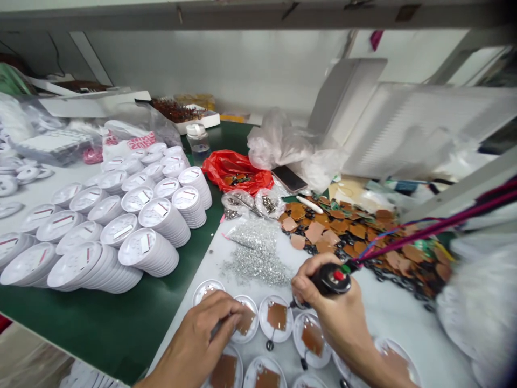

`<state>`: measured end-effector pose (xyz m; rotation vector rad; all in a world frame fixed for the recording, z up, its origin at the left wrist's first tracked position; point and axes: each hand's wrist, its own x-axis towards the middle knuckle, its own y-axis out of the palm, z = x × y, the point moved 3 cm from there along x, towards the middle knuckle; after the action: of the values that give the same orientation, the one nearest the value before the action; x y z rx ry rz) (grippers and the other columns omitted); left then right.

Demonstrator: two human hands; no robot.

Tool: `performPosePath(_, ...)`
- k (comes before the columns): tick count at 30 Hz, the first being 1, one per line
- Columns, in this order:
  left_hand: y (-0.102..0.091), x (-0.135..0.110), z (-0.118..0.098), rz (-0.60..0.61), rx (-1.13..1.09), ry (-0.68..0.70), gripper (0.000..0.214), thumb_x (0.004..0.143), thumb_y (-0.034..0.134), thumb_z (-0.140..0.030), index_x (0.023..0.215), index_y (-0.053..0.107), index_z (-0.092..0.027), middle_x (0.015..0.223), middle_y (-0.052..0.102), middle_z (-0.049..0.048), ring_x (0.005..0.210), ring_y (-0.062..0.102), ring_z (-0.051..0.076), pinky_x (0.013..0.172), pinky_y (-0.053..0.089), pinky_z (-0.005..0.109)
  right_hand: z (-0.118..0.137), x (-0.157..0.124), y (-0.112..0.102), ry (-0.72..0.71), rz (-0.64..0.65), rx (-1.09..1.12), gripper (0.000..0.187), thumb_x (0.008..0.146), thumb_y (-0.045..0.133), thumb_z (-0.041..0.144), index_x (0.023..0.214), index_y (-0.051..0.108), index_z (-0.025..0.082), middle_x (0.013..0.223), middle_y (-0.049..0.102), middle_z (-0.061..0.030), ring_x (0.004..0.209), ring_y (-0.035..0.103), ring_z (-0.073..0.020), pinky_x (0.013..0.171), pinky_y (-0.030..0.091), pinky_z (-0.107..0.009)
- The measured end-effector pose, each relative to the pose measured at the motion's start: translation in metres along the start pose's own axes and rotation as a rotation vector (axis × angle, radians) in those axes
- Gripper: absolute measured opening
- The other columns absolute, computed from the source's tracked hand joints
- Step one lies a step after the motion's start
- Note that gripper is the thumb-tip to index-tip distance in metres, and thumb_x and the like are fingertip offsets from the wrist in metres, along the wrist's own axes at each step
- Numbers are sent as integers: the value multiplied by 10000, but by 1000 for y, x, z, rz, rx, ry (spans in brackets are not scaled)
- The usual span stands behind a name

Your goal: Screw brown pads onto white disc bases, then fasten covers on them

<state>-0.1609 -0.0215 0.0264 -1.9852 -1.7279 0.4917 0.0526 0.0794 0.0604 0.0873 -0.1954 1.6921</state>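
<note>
My right hand [333, 307] is wrapped round a black electric screwdriver [330, 279] with a red button on its end. The tool is tilted, its tip end pointing left above the round white plastic cases. My left hand [208, 331] has thumb and fingers drawn together at the edge of a white case [251, 338] holding a brown circuit board [245, 321]. Whatever those fingertips pinch is hidden. Between the hands lies another white case with a brown board [277, 316], a small black part on a wire beside it. More such cases lie nearer me.
A pile of small silvery screws [258, 264] lies beyond the hands. Loose brown boards [323, 231] spread to the right. Stacked white cases [149, 250] fill the left side. A red bag [238, 167], a phone [290, 179] and a jar [197, 141] stand farther back. Cables [440, 223] run right.
</note>
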Motion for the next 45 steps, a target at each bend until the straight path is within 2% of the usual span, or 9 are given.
performPosePath(7,4,2,-5,1,-4,2,220,1067,485,-239,1070,704,-250,977,697,24,945,642,197,881,473,321,5,-8,-3,-11,0,99,301,766,852,367,792,576,249,611,624,28,491,567,-144,460,476,-283)
performPosePath(12,20,16,-23,8,-95,30,239,944,707,-145,1163,735,-238,1008,718,35,937,661,195,819,498,289,19,-16,0,-14,71,348,244,837,814,319,866,576,274,600,572,62,473,536,-136,479,459,-296)
performPosePath(18,34,20,-28,-73,-92,72,168,829,828,-62,876,723,-184,843,694,-11,797,664,147,723,476,237,24,-19,17,47,172,495,216,866,794,270,892,580,286,621,582,70,522,572,-126,521,465,-279)
performPosePath(22,37,13,-15,-121,147,271,256,808,864,-111,831,616,-172,819,663,-17,744,626,160,655,437,259,29,-20,27,134,177,524,288,824,838,323,860,555,276,606,561,82,501,554,-114,510,425,-267)
performPosePath(28,41,6,2,-132,406,474,279,1021,634,-413,874,564,-186,830,631,4,726,570,181,635,412,305,37,-22,47,212,331,617,426,711,905,483,927,602,274,686,591,57,562,521,-111,574,442,-282)
performPosePath(32,42,-2,10,-88,429,452,387,1037,499,-553,919,567,-191,876,631,18,783,569,191,680,411,316,42,-21,51,274,436,749,455,840,670,710,947,665,268,711,587,9,605,539,-149,613,487,-321)
performPosePath(36,41,-6,11,-111,399,455,369,1080,460,-493,943,587,-175,896,643,37,818,574,184,716,424,308,49,-23,55,355,446,727,632,921,406,785,788,679,231,620,528,-16,576,507,-171,606,486,-340)
performPosePath(41,21,-9,2,-127,253,406,288,1112,455,-394,1001,620,-186,957,672,30,849,596,166,797,471,297,55,-20,60,326,418,718,660,940,366,762,731,692,228,538,485,-7,508,458,-165,547,458,-328)
performPosePath(45,3,-25,0,-207,389,309,196,1104,463,-213,1047,650,-200,950,706,11,828,600,173,745,435,319,55,-11,66,284,431,697,615,900,464,764,747,708,222,551,537,-18,508,497,-163,526,441,-314)
